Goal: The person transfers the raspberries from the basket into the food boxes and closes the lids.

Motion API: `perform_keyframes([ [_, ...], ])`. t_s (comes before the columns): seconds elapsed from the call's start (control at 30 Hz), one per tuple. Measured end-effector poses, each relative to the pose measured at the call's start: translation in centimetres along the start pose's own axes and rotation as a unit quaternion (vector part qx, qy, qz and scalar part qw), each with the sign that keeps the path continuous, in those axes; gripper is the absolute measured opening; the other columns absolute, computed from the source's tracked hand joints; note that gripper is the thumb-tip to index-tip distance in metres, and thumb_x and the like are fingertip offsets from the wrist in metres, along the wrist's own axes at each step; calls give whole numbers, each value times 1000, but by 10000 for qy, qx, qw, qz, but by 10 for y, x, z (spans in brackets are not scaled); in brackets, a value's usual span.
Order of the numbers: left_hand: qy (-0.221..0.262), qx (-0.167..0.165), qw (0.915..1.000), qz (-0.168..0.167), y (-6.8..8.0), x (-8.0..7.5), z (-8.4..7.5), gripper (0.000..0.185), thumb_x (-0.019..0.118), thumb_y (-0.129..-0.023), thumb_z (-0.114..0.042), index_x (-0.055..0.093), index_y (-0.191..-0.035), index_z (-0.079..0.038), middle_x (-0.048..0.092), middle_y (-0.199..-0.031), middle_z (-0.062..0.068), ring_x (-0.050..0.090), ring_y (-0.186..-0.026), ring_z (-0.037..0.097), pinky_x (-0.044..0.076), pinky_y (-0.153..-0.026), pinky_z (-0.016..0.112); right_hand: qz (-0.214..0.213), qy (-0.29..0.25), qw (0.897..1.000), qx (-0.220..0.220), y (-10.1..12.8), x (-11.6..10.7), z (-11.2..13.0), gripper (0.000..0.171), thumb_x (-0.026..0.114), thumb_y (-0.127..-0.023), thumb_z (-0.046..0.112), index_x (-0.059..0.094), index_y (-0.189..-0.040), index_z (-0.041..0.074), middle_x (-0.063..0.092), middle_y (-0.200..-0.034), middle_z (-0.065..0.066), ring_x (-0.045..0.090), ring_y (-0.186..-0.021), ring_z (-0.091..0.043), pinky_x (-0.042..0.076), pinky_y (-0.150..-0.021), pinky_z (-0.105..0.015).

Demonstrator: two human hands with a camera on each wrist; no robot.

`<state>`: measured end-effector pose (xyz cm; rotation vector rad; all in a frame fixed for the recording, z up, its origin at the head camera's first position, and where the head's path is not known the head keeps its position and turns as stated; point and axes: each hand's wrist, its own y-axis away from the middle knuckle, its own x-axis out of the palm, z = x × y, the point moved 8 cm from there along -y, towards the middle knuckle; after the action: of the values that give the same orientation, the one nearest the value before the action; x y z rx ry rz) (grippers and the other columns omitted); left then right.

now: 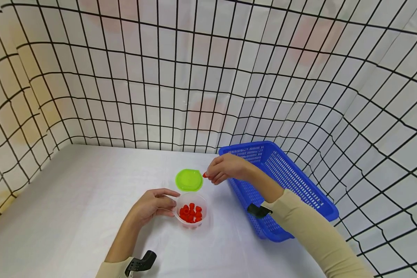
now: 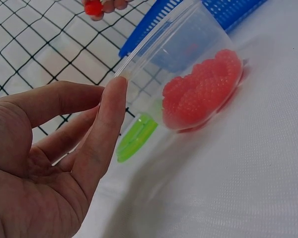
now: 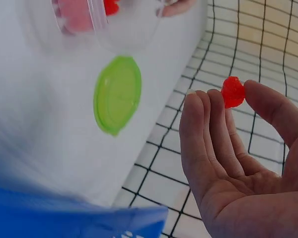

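Observation:
A clear plastic tub (image 1: 202, 200) stands on the white table, holding several red raspberries (image 1: 190, 212). At its left side my left hand (image 1: 156, 204) pinches the rim between thumb and fingers, as the left wrist view shows. My right hand (image 1: 227, 168) is raised beyond the tub, to the right of a green lid (image 1: 189, 180). Between its thumb and fingertips it pinches a single raspberry (image 3: 233, 92), apart from the tub. The lid lies flat on the table behind the tub.
A blue perforated plastic basket (image 1: 299, 185) stands on the right, under my right forearm. White cloth covers the table (image 1: 73, 200). Black wire grid (image 1: 175, 88) with white sheeting behind it encloses the back and sides.

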<state>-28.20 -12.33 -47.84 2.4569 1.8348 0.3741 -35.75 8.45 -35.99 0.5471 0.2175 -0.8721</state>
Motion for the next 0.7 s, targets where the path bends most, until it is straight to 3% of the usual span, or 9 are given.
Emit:
perform_keyframes([
  [0.2, -4, -37, 10000, -29, 0, 0, 0, 37, 62, -93, -3, 62, -127, 12, 70, -86, 6, 66, -77, 17, 65, -74, 35, 231, 161, 9995, 126, -6, 20, -8, 23, 73, -91, 20, 73, -105, 2, 75, -99, -11, 73, -85, -24, 64, -84, -36],
  [0.43, 0, -44, 10000, -33, 0, 0, 0, 38, 63, -93, -4, 61, -127, 12, 70, -86, 6, 66, -77, 17, 65, -73, 34, 461, 85, 9985, 283, -12, 38, -19, 21, 72, -91, 19, 74, -103, 2, 75, -104, -18, 69, -100, -43, 64, -83, -36],
  [0.7, 2, -26, 10000, -6, 1, 1, -1, 39, 62, -93, -4, 60, -128, 13, 70, -85, 6, 67, -76, 17, 65, -73, 34, 562, 67, 9967, 574, -18, 51, -40, 22, 73, -90, 19, 74, -102, 1, 72, -106, -25, 71, -91, -35, 64, -81, -35],
])
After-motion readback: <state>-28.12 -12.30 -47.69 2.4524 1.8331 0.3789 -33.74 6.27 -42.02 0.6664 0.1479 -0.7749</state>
